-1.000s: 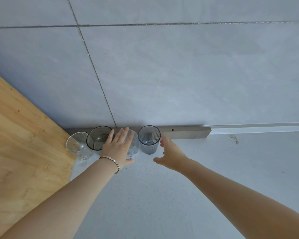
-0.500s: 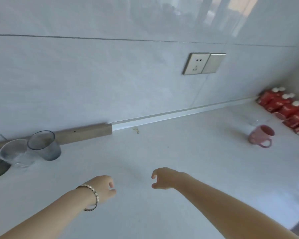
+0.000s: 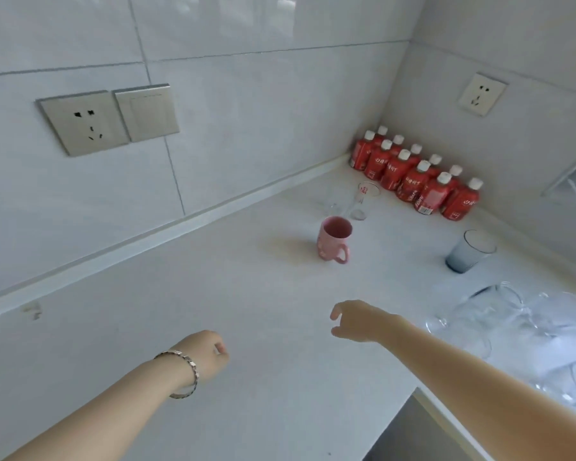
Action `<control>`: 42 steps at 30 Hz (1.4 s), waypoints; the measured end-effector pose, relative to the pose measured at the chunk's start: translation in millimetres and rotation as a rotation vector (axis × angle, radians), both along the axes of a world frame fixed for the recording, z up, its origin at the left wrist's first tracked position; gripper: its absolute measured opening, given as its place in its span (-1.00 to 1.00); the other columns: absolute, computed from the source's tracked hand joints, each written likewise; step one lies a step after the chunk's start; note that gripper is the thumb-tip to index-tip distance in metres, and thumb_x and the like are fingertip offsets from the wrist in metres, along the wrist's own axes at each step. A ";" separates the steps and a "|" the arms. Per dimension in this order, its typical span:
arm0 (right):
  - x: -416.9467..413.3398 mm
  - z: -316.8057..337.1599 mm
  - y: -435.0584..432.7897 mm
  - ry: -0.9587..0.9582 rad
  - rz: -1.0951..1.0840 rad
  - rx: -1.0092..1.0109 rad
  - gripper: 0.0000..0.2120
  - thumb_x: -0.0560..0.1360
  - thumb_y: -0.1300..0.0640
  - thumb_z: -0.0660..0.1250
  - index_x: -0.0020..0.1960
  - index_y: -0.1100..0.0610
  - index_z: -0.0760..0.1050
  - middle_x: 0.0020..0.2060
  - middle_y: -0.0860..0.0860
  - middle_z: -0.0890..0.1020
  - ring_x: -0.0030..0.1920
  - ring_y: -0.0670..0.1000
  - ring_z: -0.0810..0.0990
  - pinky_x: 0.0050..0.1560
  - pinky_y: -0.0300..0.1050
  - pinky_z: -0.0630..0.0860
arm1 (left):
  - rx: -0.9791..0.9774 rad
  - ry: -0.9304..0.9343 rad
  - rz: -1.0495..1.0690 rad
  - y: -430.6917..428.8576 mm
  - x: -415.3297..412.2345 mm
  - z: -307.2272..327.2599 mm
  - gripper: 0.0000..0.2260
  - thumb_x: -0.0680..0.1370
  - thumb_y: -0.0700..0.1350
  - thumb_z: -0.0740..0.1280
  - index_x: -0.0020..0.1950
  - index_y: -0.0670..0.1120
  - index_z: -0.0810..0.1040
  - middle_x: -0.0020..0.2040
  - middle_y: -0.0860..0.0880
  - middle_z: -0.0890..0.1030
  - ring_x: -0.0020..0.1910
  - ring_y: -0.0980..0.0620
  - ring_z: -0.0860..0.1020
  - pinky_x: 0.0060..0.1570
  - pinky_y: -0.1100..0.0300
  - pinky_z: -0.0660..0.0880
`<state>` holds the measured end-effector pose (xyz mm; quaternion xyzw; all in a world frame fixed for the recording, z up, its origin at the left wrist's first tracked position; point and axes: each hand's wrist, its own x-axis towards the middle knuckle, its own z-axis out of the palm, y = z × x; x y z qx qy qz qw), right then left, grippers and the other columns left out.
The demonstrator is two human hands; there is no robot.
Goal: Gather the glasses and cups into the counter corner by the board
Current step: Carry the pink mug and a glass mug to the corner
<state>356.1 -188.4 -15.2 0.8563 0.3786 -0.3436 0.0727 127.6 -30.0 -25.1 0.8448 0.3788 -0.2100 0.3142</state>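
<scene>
Since half a second ago the view has swung right: the grey glasses by the wall have gone out of sight, and the pink mug, then far off at the right edge, now stands near the middle of the white counter. Both hands have stayed low over the counter and hold nothing.

The left hand, with a metal bracelet on its wrist, hovers with its fingers curled loosely inward, the thumb tip near the forefinger but pinching nothing. The right hand reaches further forward, its fingers bent and slightly apart, also empty. It is well short of the mug.

The pink mug stands upright with its handle turned toward the viewer; its inside looks empty. Just beyond it, toward the corner, stands a clear glass with a red mark near its rim, and it appears empty. To its left is a faint shape that may be another clear glass, too hard to make out. At the right, near the side wall, stands a blue-grey tumbler, upright; whether it holds anything cannot be told. Clear glass jugs crowd the counter at the right edge, blurred together.

Red bottles with white caps stand in two rows in the far corner. On the back wall are a socket and a switch, side by side; another socket is on the side wall.
</scene>
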 end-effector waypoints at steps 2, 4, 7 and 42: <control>46.0 8.9 -23.5 -0.009 -0.057 0.040 -0.62 0.53 0.04 0.22 0.34 0.06 0.39 0.26 0.02 0.51 0.28 0.04 0.45 0.21 -0.12 0.39 | -0.008 0.016 -0.007 -14.3 43.5 0.4 -0.92 0.56 -0.08 0.18 -0.13 0.01 0.39 0.08 -0.03 0.55 0.09 -0.01 0.53 0.04 0.27 0.38; 84.8 20.8 -44.9 -0.041 -0.079 0.065 -0.62 0.52 0.03 0.25 0.32 0.05 0.39 0.23 0.01 0.53 0.25 0.03 0.47 0.13 -0.17 0.38 | -0.016 0.019 -0.019 -26.4 81.3 2.7 -0.92 0.56 -0.08 0.18 -0.13 0.02 0.39 0.00 0.01 0.51 -0.01 0.03 0.48 0.00 0.28 0.37; 130.8 33.6 -81.4 -0.137 -0.073 0.027 -0.45 0.44 -0.11 0.34 0.36 0.02 0.33 0.24 0.00 0.46 0.24 0.04 0.47 0.08 -0.14 0.38 | -0.017 0.008 -0.042 -40.4 131.3 3.3 -0.93 0.56 -0.09 0.18 -0.10 0.02 0.41 -0.04 0.03 0.50 -0.04 0.05 0.46 0.00 0.29 0.37; 172.2 8.4 -40.8 -0.063 -0.185 0.368 -0.24 0.29 -0.16 0.42 0.40 -0.05 0.18 0.20 0.03 0.45 0.19 0.07 0.47 0.02 -0.15 0.43 | 0.169 -0.327 0.169 -34.0 260.3 -0.2 -0.27 0.21 -0.10 0.55 0.32 0.04 0.33 0.28 0.02 0.33 0.23 -0.05 0.43 0.14 0.04 0.52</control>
